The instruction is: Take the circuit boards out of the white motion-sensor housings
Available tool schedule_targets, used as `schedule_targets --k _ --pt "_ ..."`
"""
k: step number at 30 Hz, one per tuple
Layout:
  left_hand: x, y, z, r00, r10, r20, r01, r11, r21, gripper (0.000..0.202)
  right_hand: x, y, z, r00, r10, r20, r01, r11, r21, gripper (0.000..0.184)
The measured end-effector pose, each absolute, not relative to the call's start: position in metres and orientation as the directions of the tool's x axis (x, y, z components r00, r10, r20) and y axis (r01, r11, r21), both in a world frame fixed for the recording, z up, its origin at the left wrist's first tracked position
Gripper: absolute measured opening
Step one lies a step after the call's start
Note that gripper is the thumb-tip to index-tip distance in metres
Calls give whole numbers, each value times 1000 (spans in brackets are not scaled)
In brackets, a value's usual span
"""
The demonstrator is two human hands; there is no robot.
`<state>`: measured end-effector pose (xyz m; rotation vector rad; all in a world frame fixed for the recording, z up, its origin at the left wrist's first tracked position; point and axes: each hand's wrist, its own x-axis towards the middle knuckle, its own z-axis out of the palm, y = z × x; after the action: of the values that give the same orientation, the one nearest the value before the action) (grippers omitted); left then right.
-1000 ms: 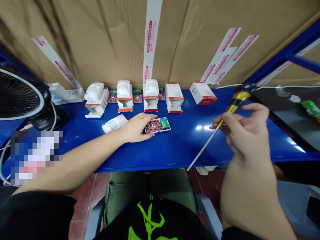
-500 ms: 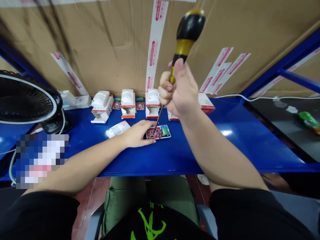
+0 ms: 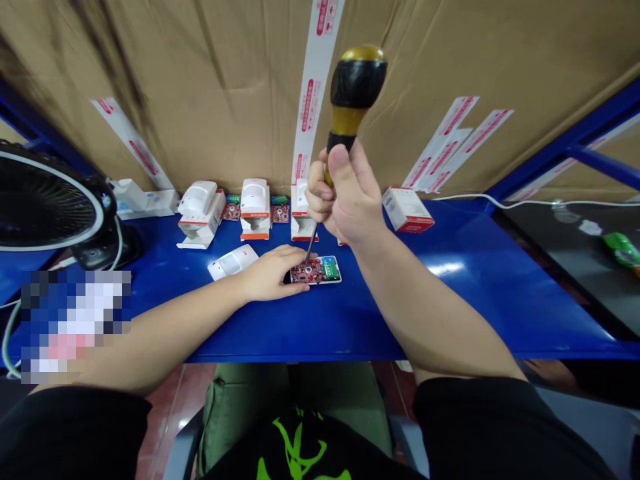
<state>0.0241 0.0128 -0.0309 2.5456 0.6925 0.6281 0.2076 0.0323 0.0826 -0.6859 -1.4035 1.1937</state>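
My right hand (image 3: 345, 190) is closed round the lower handle of a black and yellow screwdriver (image 3: 359, 83). Its thin shaft slopes down to a red circuit board (image 3: 313, 271), with the tip near the board's upper left part. The board lies in a white plastic housing (image 3: 330, 283) and carries a green section at its right end. My left hand (image 3: 275, 272) grips the left end of that housing between thumb and fingers, pressing it on the blue table. Just left of this hand, partly behind it, lies a loose white cover (image 3: 233, 262).
Several white and red boxes stand along the back, among them a left box (image 3: 203, 223) with a white sensor (image 3: 198, 199) on top. Small red circuit boards (image 3: 281, 213) sit between boxes. A black fan (image 3: 47, 200) is at left; a closed box (image 3: 407, 209) stands right of my hand.
The screwdriver handle has come lower and a little left, and stands more upright. My right hand moved slightly down and left with it. My left hand still holds the housing.
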Motion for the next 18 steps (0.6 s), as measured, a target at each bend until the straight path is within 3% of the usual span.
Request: schedule_targets --k 10,18 --pt "25 12 -30 773 559 300 361 -776 517 50 203 27 80 -180 899 400 -268 346 -899 60" --pt "22 13 -33 784 532 321 322 -789 523 49 201 30 71 -239 901 362 -215 314 -925 47"
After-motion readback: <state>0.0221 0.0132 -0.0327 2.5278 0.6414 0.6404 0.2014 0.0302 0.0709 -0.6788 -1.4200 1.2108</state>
